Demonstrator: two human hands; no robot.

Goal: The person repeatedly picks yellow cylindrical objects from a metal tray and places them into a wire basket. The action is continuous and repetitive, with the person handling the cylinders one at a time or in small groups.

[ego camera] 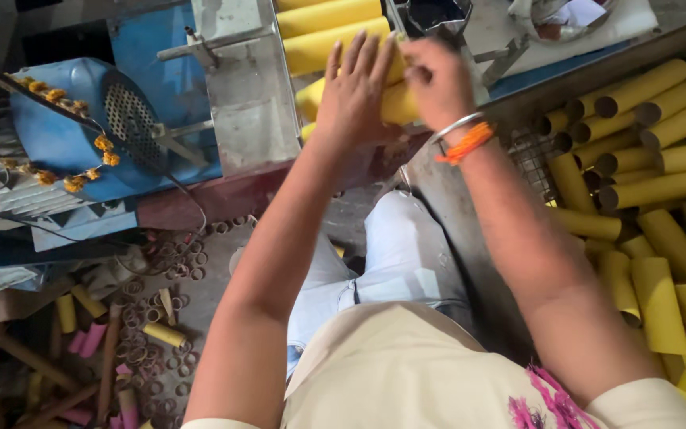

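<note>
Both arms reached far forward. The left hand (356, 87) lay flat, fingers spread, on a yellow tube (395, 102) at the machine (248, 87); the right hand (438, 79) curled around the tube's right end.

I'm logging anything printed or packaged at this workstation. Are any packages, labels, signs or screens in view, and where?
None show: no label, sign or screen.
Crumpled white wrapping, top right on the bench: pale, creased, contents unclear.
Plain yellow cardboard tubes, piled at right: unmarked cylinders.
Yellow cardboard tube at the machine, under the left hand and right hand: unmarked.
</note>
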